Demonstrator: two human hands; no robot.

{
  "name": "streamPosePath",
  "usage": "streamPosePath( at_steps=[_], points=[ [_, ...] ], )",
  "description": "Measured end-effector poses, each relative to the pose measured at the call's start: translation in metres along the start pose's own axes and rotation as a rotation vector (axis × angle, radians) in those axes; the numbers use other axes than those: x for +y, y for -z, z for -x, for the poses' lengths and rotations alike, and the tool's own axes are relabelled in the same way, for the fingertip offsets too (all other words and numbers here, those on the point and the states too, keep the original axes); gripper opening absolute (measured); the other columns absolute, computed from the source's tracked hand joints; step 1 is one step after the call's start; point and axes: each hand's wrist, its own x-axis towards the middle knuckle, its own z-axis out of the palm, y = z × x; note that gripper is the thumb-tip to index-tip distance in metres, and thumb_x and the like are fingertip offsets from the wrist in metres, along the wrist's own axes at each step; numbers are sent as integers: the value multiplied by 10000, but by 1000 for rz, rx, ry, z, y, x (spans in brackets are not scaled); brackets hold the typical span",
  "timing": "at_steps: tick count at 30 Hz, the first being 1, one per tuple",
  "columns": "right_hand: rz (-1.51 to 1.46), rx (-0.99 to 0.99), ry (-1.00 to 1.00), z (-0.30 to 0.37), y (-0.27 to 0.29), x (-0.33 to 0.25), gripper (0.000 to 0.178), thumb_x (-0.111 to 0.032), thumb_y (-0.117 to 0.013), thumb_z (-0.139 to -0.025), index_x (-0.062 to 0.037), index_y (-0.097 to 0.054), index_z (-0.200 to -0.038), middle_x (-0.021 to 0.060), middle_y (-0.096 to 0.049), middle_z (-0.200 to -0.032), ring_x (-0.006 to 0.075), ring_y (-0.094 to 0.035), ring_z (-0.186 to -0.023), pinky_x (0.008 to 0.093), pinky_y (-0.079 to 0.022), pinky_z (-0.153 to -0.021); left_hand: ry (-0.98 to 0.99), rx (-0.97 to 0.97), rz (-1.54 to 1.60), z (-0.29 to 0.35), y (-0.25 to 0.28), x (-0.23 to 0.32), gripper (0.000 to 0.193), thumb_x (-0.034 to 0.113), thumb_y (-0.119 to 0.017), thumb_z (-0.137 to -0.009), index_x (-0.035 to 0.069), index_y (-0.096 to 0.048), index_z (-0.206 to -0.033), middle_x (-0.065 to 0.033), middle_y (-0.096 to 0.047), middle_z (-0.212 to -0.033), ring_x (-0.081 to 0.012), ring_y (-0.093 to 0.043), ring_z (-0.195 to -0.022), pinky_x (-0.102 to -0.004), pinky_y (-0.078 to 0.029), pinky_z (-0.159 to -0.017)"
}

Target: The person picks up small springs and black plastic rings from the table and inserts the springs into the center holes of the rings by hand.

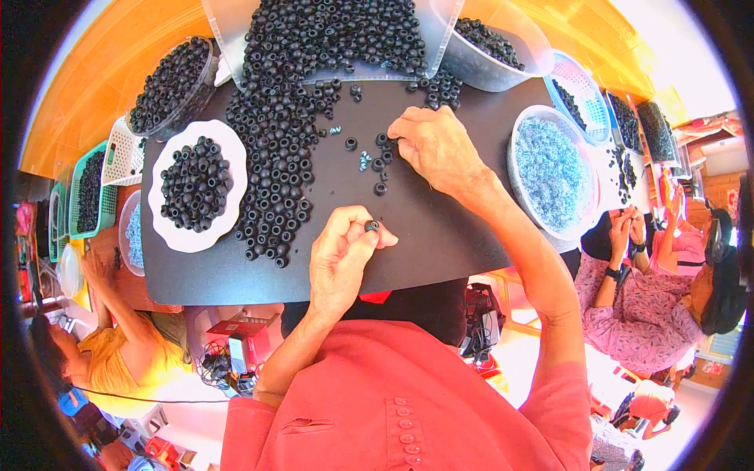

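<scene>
My left hand is closed near the table's front edge. Its thumb and fingers pinch a black round bead-like piece with a hole in its end. Farther forward, my right hand has its fingertips pressed together at a few loose black pieces; whatever they hold is hidden. Beside those pieces lie small shiny bluish bits that look like springs. A large heap of the same black pieces spreads over the table to the left of my hands.
A clear bin tipped toward me spills the heap onto the dark table. At left stands a white scalloped plate of black pieces; at right, a tub of bluish bits. Co-workers sit on both sides.
</scene>
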Motion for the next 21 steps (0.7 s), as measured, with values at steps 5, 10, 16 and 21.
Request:
streamPosePath(
  at_steps=[5, 10, 16, 21],
  points=[
    [-202, 117, -77, -3, -2, 5, 121, -9, -615, -691, -35, -586, -805, 91, -596, -742, 259, -610, -679, 354, -463, -639, -16, -1, 12, -2, 1, 1, 117, 27, -493, -931, 7, -494, -1046, -100, -665, -883, -121, -609, -833, -273, -480, -808],
    [-522, 64, -143, 15, 19, -41, 136, 19, -616, -695, -13, -606, -827, 63, -591, -714, 148, -604, -649, 275, -480, -611, -15, 33, 162, -2, 4, -9, 119, 32, -499, -932, -6, -499, -1045, -99, -664, -891, -119, -608, -822, -267, -483, -802],
    [-1227, -108, -413, 45, 8, -71, 82, 44, -626, -832, 11, -647, -903, 49, -631, -842, 112, -623, -743, 252, -502, -661, -12, 47, 198, -3, 5, -9, 116, 23, -493, -932, -9, -516, -1042, -63, -634, -854, -101, -603, -810, -247, -485, -784],
    [-1167, 5, -371, 55, 1, -72, 133, 76, -617, -833, 26, -652, -950, 65, -632, -910, 117, -620, -774, 240, -494, -677, -17, 23, 170, -3, 3, -8, 111, -1, -493, -926, -11, -524, -1032, -36, -600, -837, -91, -587, -801, -238, -479, -763]
  ],
)
